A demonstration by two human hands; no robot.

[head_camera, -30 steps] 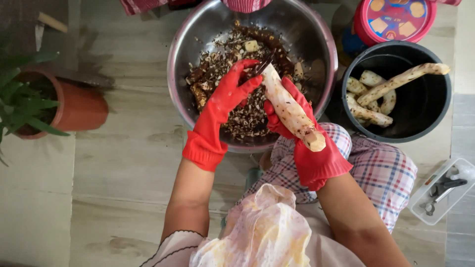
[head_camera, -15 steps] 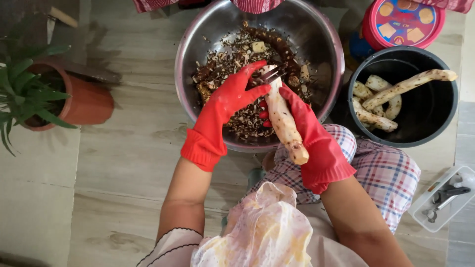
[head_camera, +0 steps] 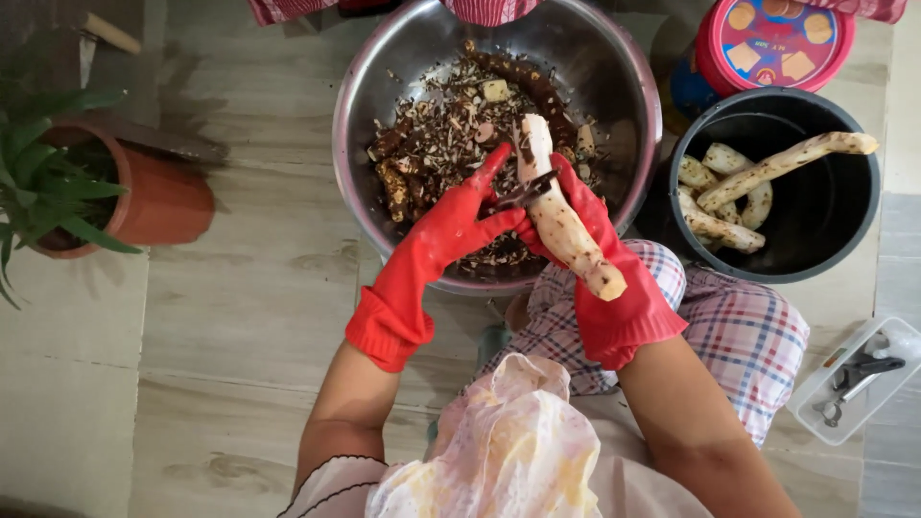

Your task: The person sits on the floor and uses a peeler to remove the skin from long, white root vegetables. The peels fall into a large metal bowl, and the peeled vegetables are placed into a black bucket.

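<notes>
Root [head_camera: 566,225] gripped in right hand [head_camera: 604,259], left hand [head_camera: 451,225] scraping it

Pale wood-look floor tiles [head_camera: 240,288] in soft daylight, a terracotta plant pot [head_camera: 144,197] at one side.

You hold a long pale root [head_camera: 561,225], mostly peeled with dark skin near its top, tilted over the bowl's near edge. A small dark peeler [head_camera: 523,192] lies across its upper part, touching the pale flesh.
</notes>
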